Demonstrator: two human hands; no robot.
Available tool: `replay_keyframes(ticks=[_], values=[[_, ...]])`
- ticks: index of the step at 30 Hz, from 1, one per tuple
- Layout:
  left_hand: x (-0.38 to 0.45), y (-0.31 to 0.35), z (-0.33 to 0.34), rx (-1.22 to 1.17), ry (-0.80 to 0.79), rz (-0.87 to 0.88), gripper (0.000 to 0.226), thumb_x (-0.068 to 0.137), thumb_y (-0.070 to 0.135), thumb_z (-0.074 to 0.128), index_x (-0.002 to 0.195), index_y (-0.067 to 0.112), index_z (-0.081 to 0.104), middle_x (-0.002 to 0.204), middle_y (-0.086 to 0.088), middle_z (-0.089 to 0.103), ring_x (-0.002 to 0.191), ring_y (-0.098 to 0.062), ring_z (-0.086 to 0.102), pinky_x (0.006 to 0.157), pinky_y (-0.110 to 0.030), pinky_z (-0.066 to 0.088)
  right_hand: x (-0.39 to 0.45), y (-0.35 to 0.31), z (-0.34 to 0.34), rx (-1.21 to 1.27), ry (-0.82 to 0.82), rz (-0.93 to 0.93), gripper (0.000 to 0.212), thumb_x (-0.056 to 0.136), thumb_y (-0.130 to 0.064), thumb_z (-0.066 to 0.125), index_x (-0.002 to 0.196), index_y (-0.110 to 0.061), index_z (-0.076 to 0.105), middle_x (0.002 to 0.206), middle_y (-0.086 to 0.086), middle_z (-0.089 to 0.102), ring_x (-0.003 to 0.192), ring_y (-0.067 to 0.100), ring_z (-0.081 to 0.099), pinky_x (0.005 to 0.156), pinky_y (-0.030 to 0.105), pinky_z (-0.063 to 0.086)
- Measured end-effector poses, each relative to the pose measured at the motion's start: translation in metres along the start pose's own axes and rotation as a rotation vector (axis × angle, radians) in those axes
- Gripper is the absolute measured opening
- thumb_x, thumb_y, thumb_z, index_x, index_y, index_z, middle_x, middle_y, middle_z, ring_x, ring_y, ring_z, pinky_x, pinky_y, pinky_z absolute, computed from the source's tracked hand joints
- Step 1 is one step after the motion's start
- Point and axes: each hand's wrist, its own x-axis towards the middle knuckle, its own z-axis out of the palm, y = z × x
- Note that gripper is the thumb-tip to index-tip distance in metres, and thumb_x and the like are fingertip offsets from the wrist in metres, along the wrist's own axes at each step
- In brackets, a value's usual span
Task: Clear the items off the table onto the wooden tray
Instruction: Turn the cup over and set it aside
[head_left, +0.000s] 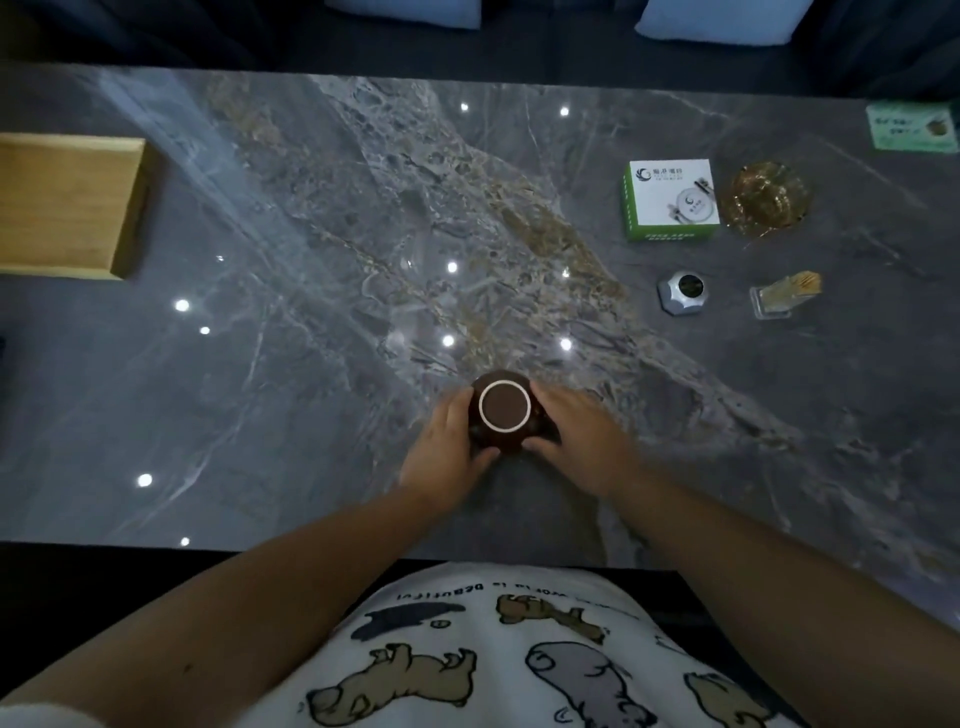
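Note:
A dark brown round cup (504, 408) with a white rim stands on the grey marble table (311, 312) near its front edge, at the middle. My left hand (449, 447) wraps its left side and my right hand (579, 441) its right side, both touching it. The wooden tray (67, 208) lies far to the left with nothing visible in it. At the right stand a green and white box (672, 200), an amber glass ashtray (771, 197), a silver faceted object (683, 292) and a clear toothpick holder (787, 296).
A green card (911, 126) lies at the far right corner. Pale cushions (722, 18) sit on a dark seat beyond the table's far edge. Ceiling lights reflect as bright spots on the stone between the cup and the tray.

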Motion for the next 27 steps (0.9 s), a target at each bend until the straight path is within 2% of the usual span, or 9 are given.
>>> replay_keyframes(ticks=[5,7,9,12,15,18,22,24,27], values=[[-0.009,-0.005,-0.005,-0.137,-0.045,0.018,0.061,0.083,0.02,0.067,0.136,0.012,0.039,0.132,-0.009,0.046,0.118,-0.02,0.049,0.099,-0.034,0.041,-0.009,0.001,-0.002,0.08,-0.047,0.006,0.077,0.082,-0.045,0.068,0.143,-0.011,0.038,0.146,0.009,0.044,0.134,0.024,0.038,0.112,0.031,0.023],[-0.004,-0.006,-0.012,-0.218,-0.015,-0.101,0.045,0.088,0.024,0.062,0.129,0.013,0.048,0.126,-0.008,0.053,0.113,-0.02,0.054,0.095,-0.032,0.042,-0.009,0.004,-0.007,0.194,0.008,0.047,0.066,0.085,-0.048,0.063,0.138,-0.011,0.047,0.138,0.01,0.052,0.128,0.024,0.045,0.108,0.029,0.03],[0.008,-0.009,-0.018,-0.202,0.018,-0.31,0.032,0.092,0.036,0.052,0.116,0.016,0.057,0.117,-0.01,0.061,0.108,-0.025,0.058,0.088,-0.029,0.041,-0.007,0.008,-0.013,0.287,0.127,0.207,0.049,0.091,-0.046,0.054,0.126,-0.013,0.058,0.126,0.01,0.06,0.118,0.025,0.054,0.099,0.029,0.037],[0.033,-0.004,-0.026,-0.343,-0.088,-0.608,0.057,0.094,0.052,0.036,0.094,0.0,0.061,0.097,-0.03,0.065,0.089,-0.042,0.065,0.083,-0.051,0.053,0.006,0.012,-0.025,0.366,0.09,0.545,0.051,0.094,-0.054,0.04,0.101,-0.012,0.067,0.103,0.016,0.069,0.095,0.031,0.064,0.085,0.037,0.049],[0.045,0.009,-0.029,-0.414,-0.195,-0.762,0.072,0.089,0.067,0.035,0.082,0.0,0.059,0.075,-0.026,0.069,0.068,-0.037,0.07,0.065,-0.047,0.06,0.018,0.003,-0.03,0.689,-0.114,0.843,0.049,0.09,-0.058,0.044,0.088,-0.013,0.062,0.076,0.016,0.071,0.055,0.021,0.065,0.054,0.03,0.055],[0.052,0.018,-0.029,-0.373,-0.284,-0.774,0.07,0.084,0.07,0.041,0.086,0.002,0.059,0.074,-0.023,0.069,0.063,-0.032,0.069,0.056,-0.037,0.059,0.026,-0.002,-0.028,0.753,-0.2,0.911,0.041,0.09,-0.049,0.052,0.09,-0.01,0.063,0.068,0.014,0.068,0.044,0.015,0.057,0.043,0.02,0.044],[0.051,0.021,-0.032,-0.468,-0.328,-0.756,0.055,0.086,0.062,0.049,0.09,0.008,0.057,0.079,-0.018,0.066,0.059,-0.027,0.067,0.058,-0.036,0.059,0.027,-0.004,-0.031,0.849,-0.198,0.913,0.031,0.091,-0.039,0.057,0.086,-0.01,0.066,0.062,0.01,0.063,0.039,0.01,0.053,0.038,0.016,0.041],[0.046,0.017,-0.036,-0.564,-0.323,-0.73,0.052,0.085,0.058,0.056,0.094,0.007,0.059,0.086,-0.018,0.067,0.066,-0.026,0.069,0.059,-0.035,0.059,0.024,-0.002,-0.036,0.921,-0.169,0.869,0.024,0.089,-0.035,0.062,0.079,-0.013,0.065,0.062,0.006,0.065,0.039,0.006,0.051,0.039,0.015,0.041],[0.034,0.011,-0.043,-0.724,-0.3,-0.613,0.04,0.084,0.041,0.067,0.101,0.006,0.063,0.097,-0.018,0.07,0.084,-0.025,0.071,0.071,-0.035,0.058,0.017,0.002,-0.049,1.032,-0.126,0.774,0.015,0.086,-0.027,0.069,0.088,-0.014,0.061,0.073,0.007,0.07,0.045,0.006,0.052,0.042,0.019,0.041]])
